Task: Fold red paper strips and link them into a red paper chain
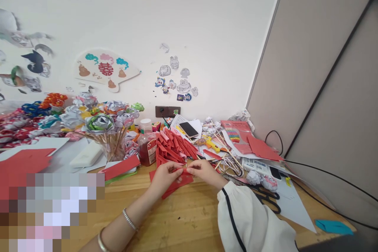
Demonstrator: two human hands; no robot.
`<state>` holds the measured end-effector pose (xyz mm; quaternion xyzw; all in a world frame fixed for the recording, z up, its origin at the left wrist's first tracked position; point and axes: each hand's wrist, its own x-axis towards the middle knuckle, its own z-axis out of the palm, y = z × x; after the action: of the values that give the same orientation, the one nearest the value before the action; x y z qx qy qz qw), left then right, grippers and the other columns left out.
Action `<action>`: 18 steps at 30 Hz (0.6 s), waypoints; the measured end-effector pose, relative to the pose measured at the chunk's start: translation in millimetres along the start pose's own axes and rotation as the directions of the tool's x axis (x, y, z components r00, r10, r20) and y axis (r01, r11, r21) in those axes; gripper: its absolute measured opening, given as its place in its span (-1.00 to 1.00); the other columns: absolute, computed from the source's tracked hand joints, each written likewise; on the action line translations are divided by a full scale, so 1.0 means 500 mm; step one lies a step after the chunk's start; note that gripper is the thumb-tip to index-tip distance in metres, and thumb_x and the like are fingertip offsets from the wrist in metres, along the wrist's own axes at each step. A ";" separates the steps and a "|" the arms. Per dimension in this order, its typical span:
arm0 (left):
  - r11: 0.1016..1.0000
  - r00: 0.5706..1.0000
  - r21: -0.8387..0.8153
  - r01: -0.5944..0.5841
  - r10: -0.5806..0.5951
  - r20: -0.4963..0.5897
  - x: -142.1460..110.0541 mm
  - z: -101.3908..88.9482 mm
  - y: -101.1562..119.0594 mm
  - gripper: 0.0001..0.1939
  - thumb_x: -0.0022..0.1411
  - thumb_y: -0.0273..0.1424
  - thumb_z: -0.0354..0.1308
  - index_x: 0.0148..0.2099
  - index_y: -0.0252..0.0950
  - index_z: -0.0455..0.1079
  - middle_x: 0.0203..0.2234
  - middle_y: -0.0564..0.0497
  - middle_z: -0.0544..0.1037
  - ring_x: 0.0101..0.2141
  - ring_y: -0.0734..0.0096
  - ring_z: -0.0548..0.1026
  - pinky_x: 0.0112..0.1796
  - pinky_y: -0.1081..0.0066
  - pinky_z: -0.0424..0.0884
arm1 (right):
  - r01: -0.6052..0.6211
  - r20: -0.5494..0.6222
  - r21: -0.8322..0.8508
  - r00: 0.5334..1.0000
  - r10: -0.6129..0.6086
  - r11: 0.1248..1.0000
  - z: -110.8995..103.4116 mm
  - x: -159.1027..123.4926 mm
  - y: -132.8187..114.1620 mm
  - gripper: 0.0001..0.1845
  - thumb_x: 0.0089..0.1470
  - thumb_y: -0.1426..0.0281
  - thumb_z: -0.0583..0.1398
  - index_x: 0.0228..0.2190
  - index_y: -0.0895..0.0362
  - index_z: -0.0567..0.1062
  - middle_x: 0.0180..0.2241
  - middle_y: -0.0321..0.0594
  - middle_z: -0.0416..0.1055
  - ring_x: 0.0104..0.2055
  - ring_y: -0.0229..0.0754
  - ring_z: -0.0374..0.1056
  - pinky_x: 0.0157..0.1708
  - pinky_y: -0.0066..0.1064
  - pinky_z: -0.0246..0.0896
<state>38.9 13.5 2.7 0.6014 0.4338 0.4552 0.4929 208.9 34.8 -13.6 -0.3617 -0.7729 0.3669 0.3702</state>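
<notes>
the left hand and right hand pinch red paper near a heap of red strips.

- The left forearm, bare and ringed by two bands, is extended from the near left toward the middle.
- The right arm is angled in from the near right, covered to the wrist by a loose white sleeve.
- The left hand and right hand are turned toward each other, nearly meeting.
- On both, thumb and fingers are pinched together.
</notes>
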 end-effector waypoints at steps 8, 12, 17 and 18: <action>0.999 1.000 0.045 0.005 -0.006 0.023 -0.004 0.002 0.000 -0.74 -0.16 -0.24 0.17 -0.51 -0.36 0.33 -0.73 0.10 0.42 -0.68 0.48 0.39 -0.58 0.49 0.32 | -0.005 -0.016 -0.019 1.000 0.005 1.000 0.004 0.002 0.005 -0.75 -0.09 0.26 0.14 -0.51 0.20 0.47 -0.55 -0.28 0.37 -0.48 -0.29 0.23 -0.48 -0.51 0.09; 0.999 1.000 0.039 0.014 -0.015 0.015 -0.003 0.000 -0.005 -0.75 -0.13 -0.24 0.15 -0.51 -0.36 0.32 -0.75 0.10 0.42 -0.68 0.48 0.39 -0.57 0.48 0.32 | -0.007 -0.022 -0.022 1.000 0.006 1.000 0.004 0.003 0.007 -0.75 -0.10 0.26 0.14 -0.56 0.20 0.45 -0.59 -0.30 0.33 -0.52 -0.32 0.19 -0.52 -0.53 0.06; 1.000 1.000 -0.008 0.004 -0.004 -0.005 0.001 -0.003 -0.004 -0.73 -0.14 -0.23 0.15 -0.47 -0.37 0.32 -0.76 0.12 0.40 -0.70 0.49 0.37 -0.59 0.48 0.33 | -0.006 -0.019 -0.030 1.000 0.006 1.000 -0.007 0.003 0.004 -0.74 -0.12 0.26 0.15 -0.61 0.21 0.43 -0.65 -0.33 0.27 -0.58 -0.35 0.15 -0.58 -0.54 0.02; 1.000 1.000 -0.017 0.006 -0.006 -0.005 0.002 -0.004 -0.003 -0.72 -0.15 -0.23 0.16 -0.46 -0.37 0.32 -0.77 0.12 0.40 -0.70 0.49 0.37 -0.59 0.48 0.33 | -0.007 -0.016 -0.026 1.000 0.007 1.000 -0.011 0.003 0.002 -0.74 -0.12 0.25 0.15 -0.62 0.21 0.42 -0.65 -0.33 0.28 -0.58 -0.35 0.16 -0.58 -0.54 0.03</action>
<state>37.1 15.0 1.5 0.5948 0.4329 0.4588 0.4983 213.2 38.0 -11.5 -0.3723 -0.7733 0.3551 0.3704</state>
